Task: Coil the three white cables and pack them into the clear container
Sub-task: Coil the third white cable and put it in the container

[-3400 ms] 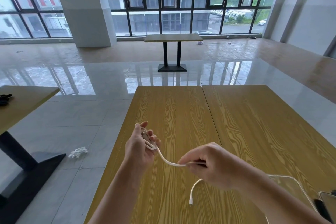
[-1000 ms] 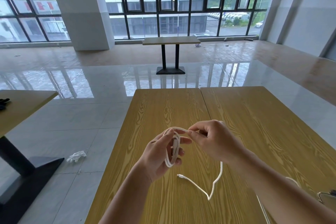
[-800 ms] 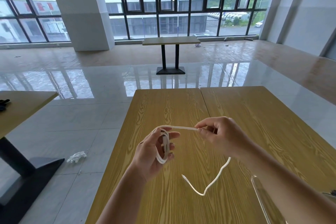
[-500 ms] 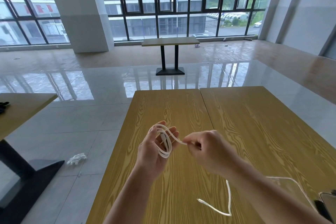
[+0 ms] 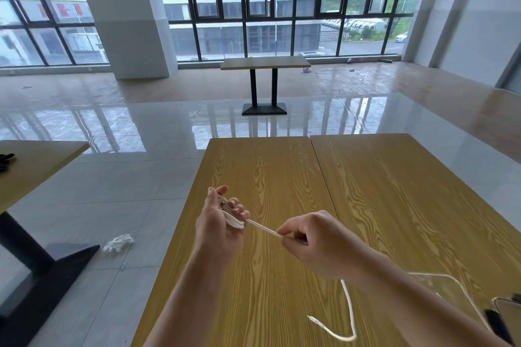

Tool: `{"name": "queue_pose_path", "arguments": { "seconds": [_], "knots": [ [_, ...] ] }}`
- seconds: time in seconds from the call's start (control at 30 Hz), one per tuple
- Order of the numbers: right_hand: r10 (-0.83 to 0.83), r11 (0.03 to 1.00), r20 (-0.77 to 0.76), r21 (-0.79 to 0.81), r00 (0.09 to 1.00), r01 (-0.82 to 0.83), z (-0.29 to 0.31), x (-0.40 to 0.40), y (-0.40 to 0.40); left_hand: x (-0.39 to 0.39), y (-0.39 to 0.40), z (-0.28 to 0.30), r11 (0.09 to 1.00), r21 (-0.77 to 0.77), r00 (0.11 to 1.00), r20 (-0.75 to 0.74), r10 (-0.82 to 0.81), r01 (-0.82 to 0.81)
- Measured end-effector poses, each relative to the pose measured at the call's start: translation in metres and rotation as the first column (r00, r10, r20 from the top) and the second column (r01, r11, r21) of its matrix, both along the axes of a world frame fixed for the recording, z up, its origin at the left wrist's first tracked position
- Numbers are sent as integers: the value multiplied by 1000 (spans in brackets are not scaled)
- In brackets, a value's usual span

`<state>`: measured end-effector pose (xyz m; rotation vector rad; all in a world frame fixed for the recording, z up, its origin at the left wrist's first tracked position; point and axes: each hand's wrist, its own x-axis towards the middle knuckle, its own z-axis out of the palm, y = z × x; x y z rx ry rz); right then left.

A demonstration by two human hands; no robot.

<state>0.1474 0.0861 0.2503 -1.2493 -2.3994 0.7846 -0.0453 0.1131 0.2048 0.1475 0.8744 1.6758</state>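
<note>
The left grip (image 5: 222, 224) curls around several loops of the white cable (image 5: 262, 228), held above the wooden worktop (image 5: 282, 172). The right grip (image 5: 313, 242), just beside it, pinches the taut strand; the loose tail hangs below that grip. The clear container (image 5: 451, 287) sits right of it.

I see open wood across the far half of the table (image 5: 366, 177). Near its right edge the clear container (image 5: 451, 290) blocks the way, and the white cable (image 5: 348, 315) dangles beside it.
</note>
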Motion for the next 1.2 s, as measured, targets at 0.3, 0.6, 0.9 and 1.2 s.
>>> {"name": "queue_pose_path", "arguments": {
  "seconds": [0.3, 0.6, 0.9, 1.2],
  "knots": [
    [71, 997, 45, -6, 996, -71, 16, 14, -2, -32, 13, -14, 991, -99, 993, -86, 86, -95],
    [124, 985, -89, 132, 988, -112, 27, 6, 5, 4, -10, 10, 952, -132, 841, -446, -307, 277],
    [-52, 971, -204, 217, 978, 97, 20, 7, 19, 22, -26, 16, 743, -72, 643, -449, -620, 666],
    [-117, 967, -220, 198, 968, 162, 12, 16, 26, 26, -35, 21, 567, -127, 386, -610, -692, 814]
  ]
}}
